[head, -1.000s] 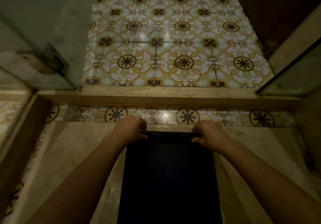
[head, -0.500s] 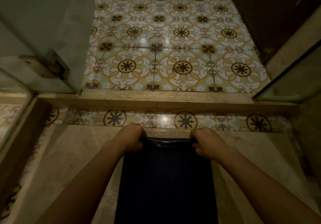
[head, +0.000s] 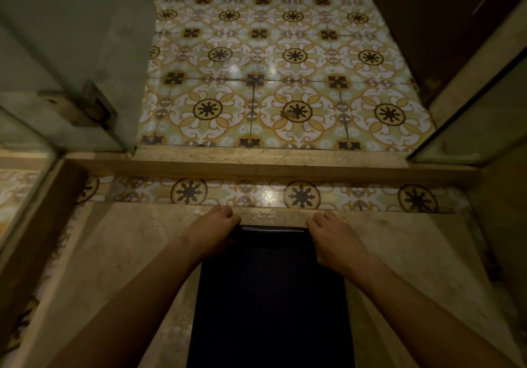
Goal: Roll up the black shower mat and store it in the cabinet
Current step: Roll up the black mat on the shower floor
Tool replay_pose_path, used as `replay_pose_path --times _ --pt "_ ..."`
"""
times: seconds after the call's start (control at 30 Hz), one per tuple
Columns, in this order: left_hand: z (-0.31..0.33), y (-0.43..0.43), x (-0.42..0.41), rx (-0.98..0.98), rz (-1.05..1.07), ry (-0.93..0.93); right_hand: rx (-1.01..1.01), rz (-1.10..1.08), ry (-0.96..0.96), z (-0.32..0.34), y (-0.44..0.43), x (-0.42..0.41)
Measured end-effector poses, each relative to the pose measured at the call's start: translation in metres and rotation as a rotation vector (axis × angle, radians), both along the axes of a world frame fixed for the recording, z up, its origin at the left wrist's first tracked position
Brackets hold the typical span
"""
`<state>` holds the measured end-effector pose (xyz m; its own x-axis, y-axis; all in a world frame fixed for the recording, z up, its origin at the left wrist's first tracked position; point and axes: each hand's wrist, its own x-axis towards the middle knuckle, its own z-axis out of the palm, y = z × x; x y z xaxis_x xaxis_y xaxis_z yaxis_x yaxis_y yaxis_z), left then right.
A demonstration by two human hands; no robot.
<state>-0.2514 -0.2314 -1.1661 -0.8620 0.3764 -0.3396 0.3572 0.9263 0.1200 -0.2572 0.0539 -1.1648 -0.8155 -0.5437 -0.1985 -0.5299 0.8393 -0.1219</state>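
Black rubbery mesh, that is the mat, and both hands are curled over its far end. The left hand has its grip closed on the far left corner, fingers tucked under the edge; the right hand is clamped on the far right corner the same way. Between them the far edge shows as a glossy lip, which looks like the first turn of a roll just begun.

The step in hand appears to be starting the roll. To do it well, I would keep the two hands level so the first turn stays square to the mat's long sides, tuck it tight, then walk the roll back toward the body with even pressure; a slack or skewed first turn will likely cone out and fit the cabinet badly.

The mat lies flat on the pale stone shower floor, running from the hands back under the camera. Just beyond its far end is a tiled strip, then a stone curb, then patterned floor tiles. Left of the mat stands a glass door. Whether the dark wood at far right is the cabinet cannot be told.

No brand, label or writing is legible anywhere.
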Motion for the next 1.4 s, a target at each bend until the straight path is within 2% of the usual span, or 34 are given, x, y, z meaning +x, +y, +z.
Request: replay_pose_path --times 0.13,0.5,0.77,0.9,1.07,1.27,1.4 --pt "0.007 0.001 -0.006 0.026 0.005 0.039 0.012 -0.012 -0.031 0.005 0.002 -0.013" --pt "0.004 0.014 -0.003 -0.037 -0.025 0.129 -0.007 0.001 0.067 -0.002 0.003 -0.008" --pt "0.008 0.014 0.001 -0.123 -0.049 0.062 -0.07 0.009 0.072 -0.007 0.004 0.008" --pt "0.006 0.022 0.013 -0.101 0.021 0.088 -0.053 -0.014 0.095 -0.004 0.0 0.016" --pt "0.012 0.019 0.035 -0.059 -0.057 0.193 -0.047 -0.037 0.11 -0.002 -0.005 0.018" --pt "0.006 0.019 0.03 -0.008 0.105 0.182 -0.063 -0.012 0.112 0.002 0.002 0.028" --pt "0.009 0.023 0.035 0.021 0.062 0.195 -0.09 -0.052 0.134 0.002 -0.005 0.029"
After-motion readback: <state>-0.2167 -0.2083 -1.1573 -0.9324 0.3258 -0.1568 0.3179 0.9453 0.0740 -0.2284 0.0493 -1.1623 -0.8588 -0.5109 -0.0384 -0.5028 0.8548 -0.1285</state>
